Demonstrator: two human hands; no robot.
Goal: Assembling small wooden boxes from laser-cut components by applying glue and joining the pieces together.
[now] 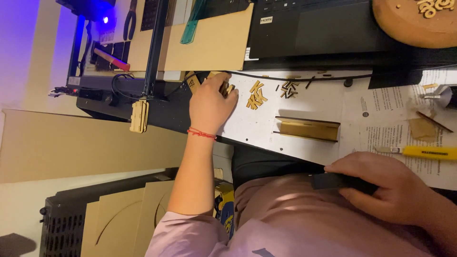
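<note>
The left hand (209,105), a red string bracelet (202,133) at its wrist, rests far out on the white bench (259,128) with its fingers (228,93) curled down over small wooden cut-out pieces (223,88) at the bench's far edge; how firmly it grips them I cannot tell. Just right of it lie more thin wooden cut-out shapes (257,95), and nearer sits a shallow open wooden tray (307,128), nothing in it. The right hand (388,188) is near the body, fingers closed around a flat black object (335,181) held against the lap. Right of the tray a printed paper sheet (381,114) covers the bench, with a yellow-handled craft knife (421,152) lying on it. Beyond the bench stands a black laptop (309,24), a tan cardboard sheet (209,43) to its left, and a round wooden board (414,24) carrying cut shapes at far right. At lower left, brown cardboard panels (124,221) with curved cuts lean by a black box.
</note>
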